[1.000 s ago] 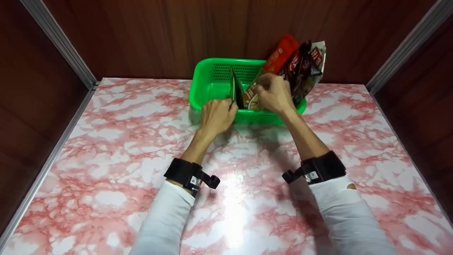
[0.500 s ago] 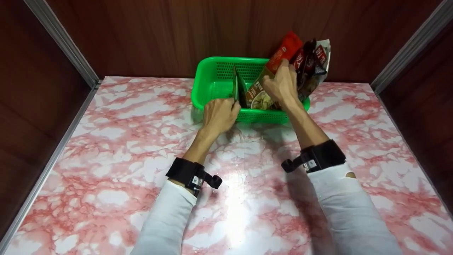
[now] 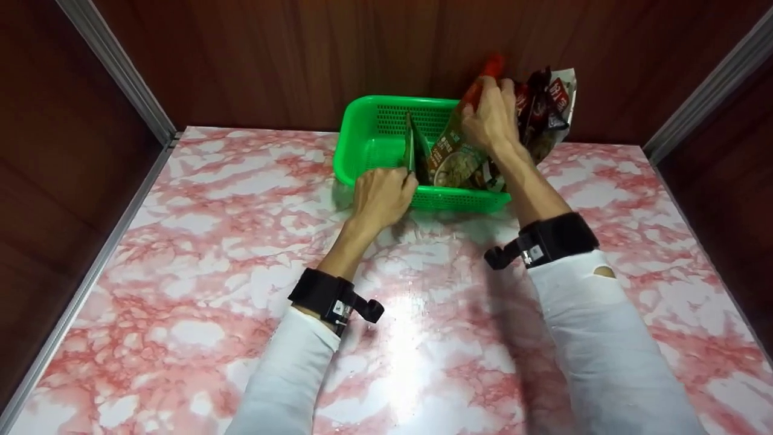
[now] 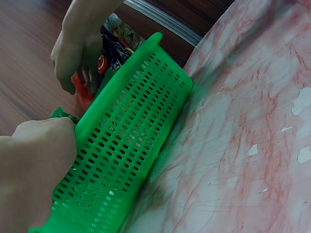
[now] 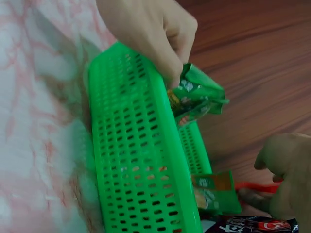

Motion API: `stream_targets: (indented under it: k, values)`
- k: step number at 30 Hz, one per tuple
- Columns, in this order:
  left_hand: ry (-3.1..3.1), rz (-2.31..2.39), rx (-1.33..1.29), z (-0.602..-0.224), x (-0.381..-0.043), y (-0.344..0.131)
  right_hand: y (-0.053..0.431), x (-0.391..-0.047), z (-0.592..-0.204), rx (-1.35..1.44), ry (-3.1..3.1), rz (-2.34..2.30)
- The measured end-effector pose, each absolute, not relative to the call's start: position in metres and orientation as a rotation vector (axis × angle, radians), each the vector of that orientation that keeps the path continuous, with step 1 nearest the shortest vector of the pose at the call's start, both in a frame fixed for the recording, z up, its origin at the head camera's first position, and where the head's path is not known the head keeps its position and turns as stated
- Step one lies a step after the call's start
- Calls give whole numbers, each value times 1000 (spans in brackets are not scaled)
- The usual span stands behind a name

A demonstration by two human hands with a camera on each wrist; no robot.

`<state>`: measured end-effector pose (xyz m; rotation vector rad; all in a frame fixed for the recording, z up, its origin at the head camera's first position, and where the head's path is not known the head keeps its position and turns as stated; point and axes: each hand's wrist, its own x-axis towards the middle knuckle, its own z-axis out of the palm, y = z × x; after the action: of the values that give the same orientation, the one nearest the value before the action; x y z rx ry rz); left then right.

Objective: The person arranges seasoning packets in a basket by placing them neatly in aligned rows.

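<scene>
A green perforated plastic basket (image 3: 342, 151) stands against the back panel with food packets upright in it. At its front rim, my left hand (image 3: 384, 196) grips the near edge of a thin green packet (image 5: 201, 90), which stands on edge across the basket. My right hand (image 3: 496, 118) reaches over the basket's right half and pinches a red packet (image 3: 494, 64) near its top, fingers and thumb to either side. Below that hand leans a brown-green packet (image 3: 456, 163) printed with a bowl of food. Dark packets (image 3: 536, 112) stand to its right, partly behind the right hand.
Under the basket is a pink-and-white marbled tabletop (image 3: 199, 223). A dark wood panel (image 3: 272, 60) rises directly behind it, and side panels with metal edge strips (image 3: 115, 66) bound the space. A pale-backed packet (image 3: 569, 90) sticks out past the basket's right end.
My right hand has moved up and back, from over the brown-green packet to the red packet, whose top now looks narrower. The left hand keeps its grip on the green packet.
</scene>
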<state>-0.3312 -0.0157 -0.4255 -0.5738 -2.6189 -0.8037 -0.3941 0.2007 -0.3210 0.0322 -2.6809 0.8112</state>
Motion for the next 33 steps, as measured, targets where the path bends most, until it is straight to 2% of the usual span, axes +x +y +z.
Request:
stream_targets:
  k: [11, 20, 33]
  values:
    - [-2591, -795, -594, -426, -331, -16, 188, -393, -323, 578, -2632, 490]
    - [-2604, -798, -602, -426, -331, -16, 185, -381, -325, 545, -2553, 426]
    - [-2629, -771, -579, -426, -332, -16, 190, -362, -322, 688, -2495, 422]
